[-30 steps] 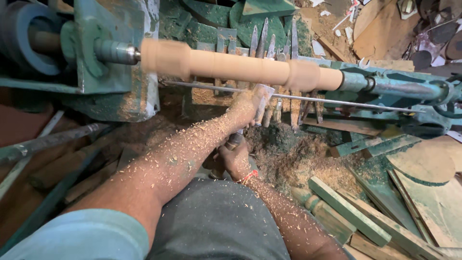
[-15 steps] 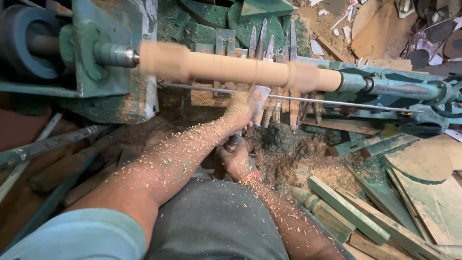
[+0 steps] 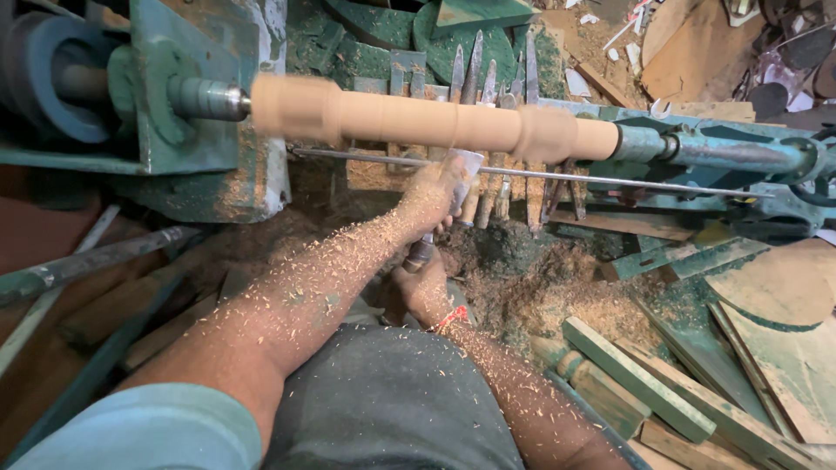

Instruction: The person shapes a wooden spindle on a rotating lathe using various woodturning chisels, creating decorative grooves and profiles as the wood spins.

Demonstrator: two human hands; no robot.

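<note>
Both grips were clenched on one chisel (image 3: 453,187): the left hand (image 3: 433,193) pinned its blade on the metal rest bar (image 3: 540,176) just below the turned wooden spindle (image 3: 418,120), the right hand (image 3: 420,287) steadied the handle farther below.

I see a green lathe bed (image 3: 697,152) carrying a pale wooden spindle (image 3: 427,122) between its centres. Below, the floor (image 3: 557,287) is heaped with sawdust (image 3: 522,278), and green-painted wooden slats (image 3: 636,379) lie beside it.
</note>
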